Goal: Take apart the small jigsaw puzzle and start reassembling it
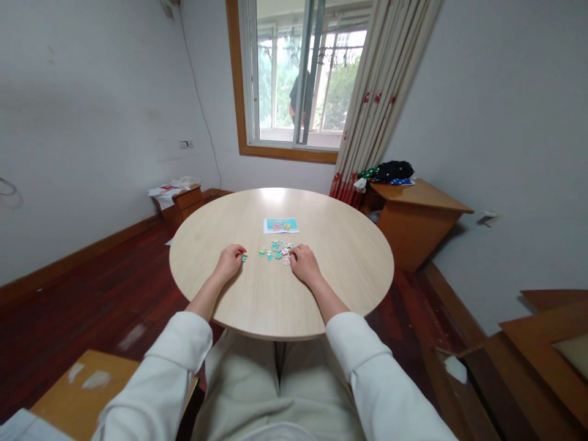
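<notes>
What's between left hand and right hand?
In the head view: a loose scatter of jigsaw puzzle pieces on the round table, plus a lone piece by the left hand.

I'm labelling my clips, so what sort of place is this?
Probably a room in a home: there's a round table and a long curtain hanging beside a sliding window.
</notes>
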Demonstrator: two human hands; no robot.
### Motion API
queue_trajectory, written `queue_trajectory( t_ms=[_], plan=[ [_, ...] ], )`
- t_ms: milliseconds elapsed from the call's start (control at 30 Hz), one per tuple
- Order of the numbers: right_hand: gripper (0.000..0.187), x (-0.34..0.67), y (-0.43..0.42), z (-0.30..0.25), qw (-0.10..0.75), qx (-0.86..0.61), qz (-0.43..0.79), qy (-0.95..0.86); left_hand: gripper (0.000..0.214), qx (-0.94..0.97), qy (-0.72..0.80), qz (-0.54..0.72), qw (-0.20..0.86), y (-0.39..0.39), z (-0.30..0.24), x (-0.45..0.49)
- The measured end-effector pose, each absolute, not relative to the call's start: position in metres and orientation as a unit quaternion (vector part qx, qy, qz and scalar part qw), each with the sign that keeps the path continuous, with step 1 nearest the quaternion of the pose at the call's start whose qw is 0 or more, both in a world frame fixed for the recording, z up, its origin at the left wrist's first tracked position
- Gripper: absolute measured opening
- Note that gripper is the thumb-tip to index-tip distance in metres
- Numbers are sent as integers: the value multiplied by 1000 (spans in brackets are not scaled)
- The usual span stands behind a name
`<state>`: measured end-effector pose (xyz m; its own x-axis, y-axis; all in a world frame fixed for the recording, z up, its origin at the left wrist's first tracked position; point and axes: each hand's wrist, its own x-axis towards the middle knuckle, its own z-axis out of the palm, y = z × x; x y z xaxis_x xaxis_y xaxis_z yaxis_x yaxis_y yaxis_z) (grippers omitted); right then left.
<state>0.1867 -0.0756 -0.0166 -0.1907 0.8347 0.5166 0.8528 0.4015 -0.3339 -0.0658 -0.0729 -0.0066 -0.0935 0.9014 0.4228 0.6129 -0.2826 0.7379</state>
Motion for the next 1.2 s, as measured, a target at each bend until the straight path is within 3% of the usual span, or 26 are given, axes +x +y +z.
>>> queue_trajectory(
  t_ms=[300,633,867,1000,1200],
  plan=[
    [21,186,-77,-13,303,-549,-24,-779,8,751,523,383,122,-89,-7,-84],
    [25,134,-82,1,297,-513,-11,-805,12,731,539,411,73,-94,-11,-83],
    [25,97,-81,2,209,-548,-10,-810,22,576,589,531,197,-91,-7,-91],
    [27,106,-78,-1,209,-555,-8,-805,27,557,569,545,261,-92,-7,-92],
    [27,122,-78,-1,222,-555,-13,-802,24,641,575,463,211,-96,-7,-86]
  ],
)
